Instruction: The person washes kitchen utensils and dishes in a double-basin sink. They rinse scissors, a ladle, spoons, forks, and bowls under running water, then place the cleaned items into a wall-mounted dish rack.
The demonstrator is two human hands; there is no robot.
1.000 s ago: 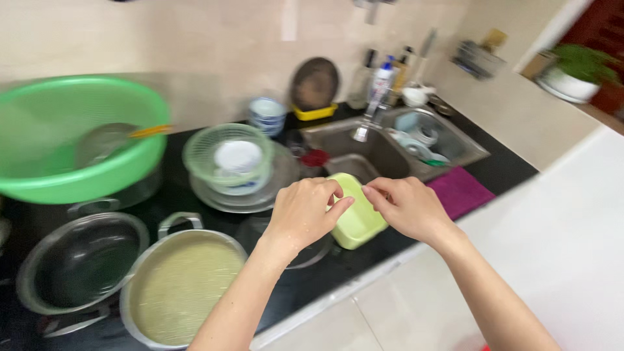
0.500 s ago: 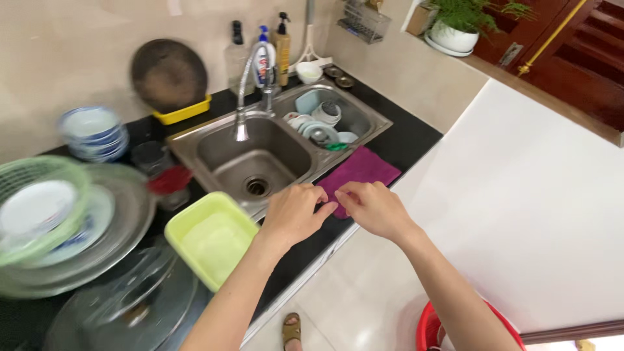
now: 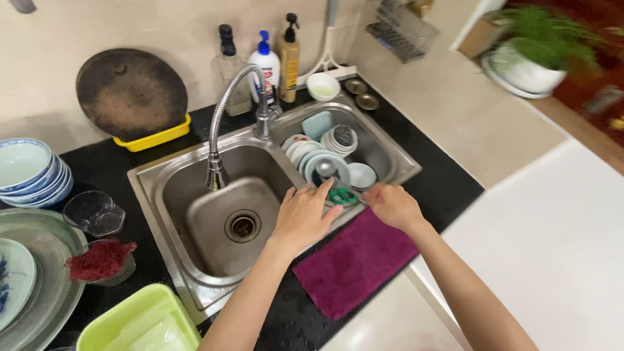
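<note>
The left hand (image 3: 303,218) lies spread and released, palm down on the divider of the double sink (image 3: 195,260), its fingertips (image 3: 323,190) reaching over the edge towards a small green ring-shaped thing (image 3: 342,195). The right hand (image 3: 392,205) rests at the right basin's front rim just beside that ring; whether its grip is clenched on anything I cannot tell, since the fingers curl out of sight.

To lift the ring cleanly, it seems best to pinch it from above at its rim, keeping clear of the stacked dishes (image 3: 325,159) crowded behind it.

The ring is green and glossy, possibly a lid or strainer part, lying in the right basin's front corner, touching the pale blue bowls. A magenta cloth (image 3: 354,263) lies on the black surface (image 3: 448,188) just below both hands; the faucet (image 3: 224,123) arches over the empty left basin.
</note>
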